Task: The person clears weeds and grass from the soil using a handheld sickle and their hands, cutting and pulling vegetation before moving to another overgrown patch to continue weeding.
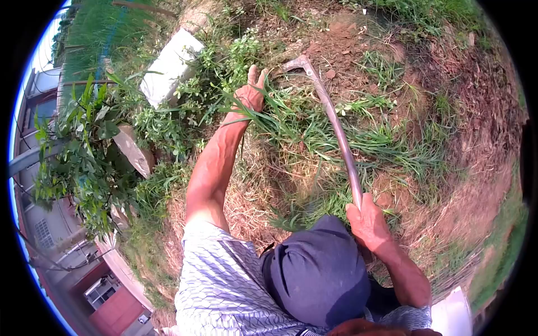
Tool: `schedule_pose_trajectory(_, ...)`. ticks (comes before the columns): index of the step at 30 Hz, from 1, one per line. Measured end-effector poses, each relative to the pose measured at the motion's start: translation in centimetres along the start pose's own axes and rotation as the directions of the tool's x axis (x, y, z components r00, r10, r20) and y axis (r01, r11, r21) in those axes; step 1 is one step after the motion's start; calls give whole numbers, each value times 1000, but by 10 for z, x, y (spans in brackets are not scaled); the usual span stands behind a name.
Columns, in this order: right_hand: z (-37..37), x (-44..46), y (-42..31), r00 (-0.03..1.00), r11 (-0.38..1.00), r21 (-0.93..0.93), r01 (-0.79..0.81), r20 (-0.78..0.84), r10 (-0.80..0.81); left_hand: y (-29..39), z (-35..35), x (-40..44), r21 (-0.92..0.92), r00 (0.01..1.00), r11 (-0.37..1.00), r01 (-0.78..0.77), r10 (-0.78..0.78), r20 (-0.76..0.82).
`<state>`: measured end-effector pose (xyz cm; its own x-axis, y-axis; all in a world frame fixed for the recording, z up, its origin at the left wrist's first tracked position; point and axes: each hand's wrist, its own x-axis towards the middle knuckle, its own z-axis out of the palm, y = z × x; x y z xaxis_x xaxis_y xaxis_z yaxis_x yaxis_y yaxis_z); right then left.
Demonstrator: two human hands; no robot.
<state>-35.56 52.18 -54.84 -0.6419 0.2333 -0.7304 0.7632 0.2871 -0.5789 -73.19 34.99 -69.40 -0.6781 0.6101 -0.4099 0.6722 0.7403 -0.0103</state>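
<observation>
My right hand (370,221) is closed around the lower end of a hoe's long, slightly curved handle (338,126). The hoe's head (298,63) is at the far end, over bare reddish soil. My left hand (250,95) reaches forward beside leafy weeds, to the left of the hoe head. Two of its fingers point away from me, apart from each other; the rest are hard to see. Long green grass blades (269,109) cross the hand and wrist, and no firm grip on them shows.
A white block (172,67) lies among weeds at upper left, with a stone (134,150) below it. A leafy shrub (73,162) grows at left, before buildings (56,224). Cut dry grass (252,196) lies beneath my arms. A white container (453,312) stands at lower right.
</observation>
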Motion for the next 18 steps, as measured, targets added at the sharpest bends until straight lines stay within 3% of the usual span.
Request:
schedule_pose_trajectory(1,-5,-17,5,996,996,-11,-87,33,87,-13,20,11,26,992,997,-68,70,-105)
schedule_pose_trajectory(2,-10,-24,6,985,986,-22,-166,52,166,-25,43,21,-20,993,999,-45,42,-114)
schedule_pose_trajectory(4,-15,-21,5,987,987,-7,-158,33,158,-35,52,33,-91,999,995,32,-30,19)
schedule_pose_trajectory(6,-15,-14,2,987,988,5,-155,37,154,-55,77,48,-29,996,999,15,-13,90)
schedule_pose_trajectory(7,-15,1,-6,996,996,2,-88,-1,88,-52,66,49,80,969,997,21,-40,243)
schedule_pose_trajectory(11,-11,58,-34,1000,1000,14,15,-17,-15,-56,61,34,48,980,998,-43,33,195)
schedule_pose_trajectory(12,-11,56,-33,1000,1000,15,16,-17,-15,-59,63,30,38,994,998,-47,43,104)
schedule_pose_trajectory(13,-11,52,-32,999,999,37,19,45,-21,-61,66,27,27,999,998,-52,51,14)
schedule_pose_trajectory(15,-14,31,-24,993,998,51,29,115,-35,-54,54,16,111,998,992,-63,64,-1)
schedule_pose_trajectory(17,-31,-19,4,987,997,-48,-59,148,65,-33,27,-20,190,970,957,-219,235,-66)
schedule_pose_trajectory(18,-40,-37,17,976,981,-132,-143,147,162,-20,18,-39,103,979,974,-204,200,42)
